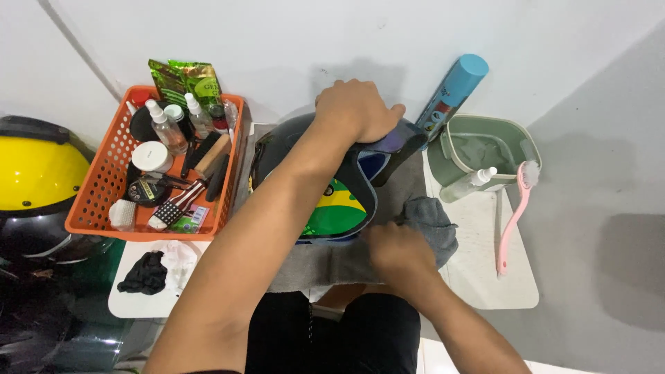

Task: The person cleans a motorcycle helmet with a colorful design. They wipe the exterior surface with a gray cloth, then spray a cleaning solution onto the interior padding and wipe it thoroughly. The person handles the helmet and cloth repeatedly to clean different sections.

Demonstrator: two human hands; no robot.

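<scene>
Gripping the top of a dark helmet [332, 187] at the centre of the frame, the left hand [357, 111] had its fingers curled shut over the shell, while the right hand [396, 255] below pinched a grey cloth [433, 223] against the helmet's lower rim. An orange basket [97, 201] of brushes and bottles stood to the left, a yellow helmet [31, 170] at far left, and a green bucket [485, 149], blue spray can [454, 90] and pink brush [516, 218] to the right.

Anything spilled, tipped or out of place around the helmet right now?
Nothing spilled. The clear spray bottle lies tilted across the green basin rim, and the blue can leans on the wall. The left hand steadies the dark helmet; the right hand presses a grey cloth against it.
</scene>
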